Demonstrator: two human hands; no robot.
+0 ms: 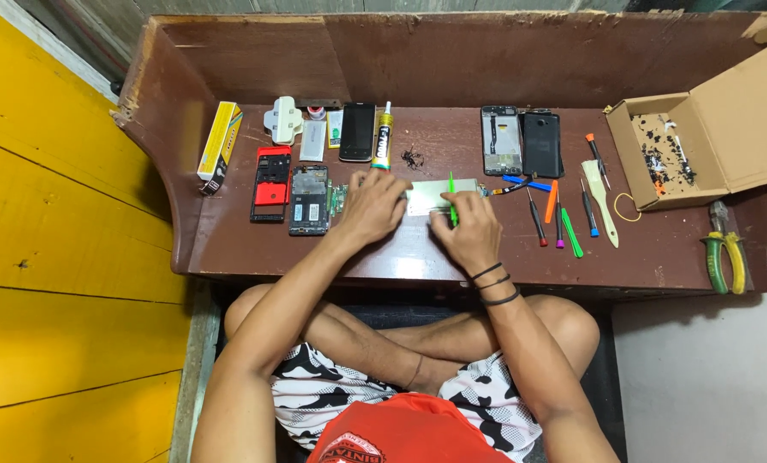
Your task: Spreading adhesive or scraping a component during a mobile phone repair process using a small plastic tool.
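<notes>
From the head camera, a low dark-brown wooden table (383, 257) with raised back and side walls spreads before the seated person. At ten o'clock from the hands lie a long yellow box (220, 141), a red plastic phone frame (271, 183) and an opened phone body showing its grey insides (309, 200); at eleven o'clock sit a black smartphone (357, 131) and an upright-lying tube of glue with a black label (383, 137). At one o'clock rest a bare phone chassis (500, 140) and a black back cover (541, 144). At three o'clock a row of small screwdrivers with coloured handles (563, 219) lies beside a pale spatula-like tool (602, 197), and farther off an open cardboard box holding small dark parts (709, 129); green-and-yellow-handled pliers (725, 253) lie at four o'clock by the table's edge. Nothing stands between the camera and the hands. In the table's middle lies a flat pale-green rectangular phone panel (431, 197). The left hand (371, 206) rests curled, fingers bent down on the panel's left end, pinning it. The right hand (465, 231) is closed around a thin green pry tool (453, 199), its tip touching the panel.
</notes>
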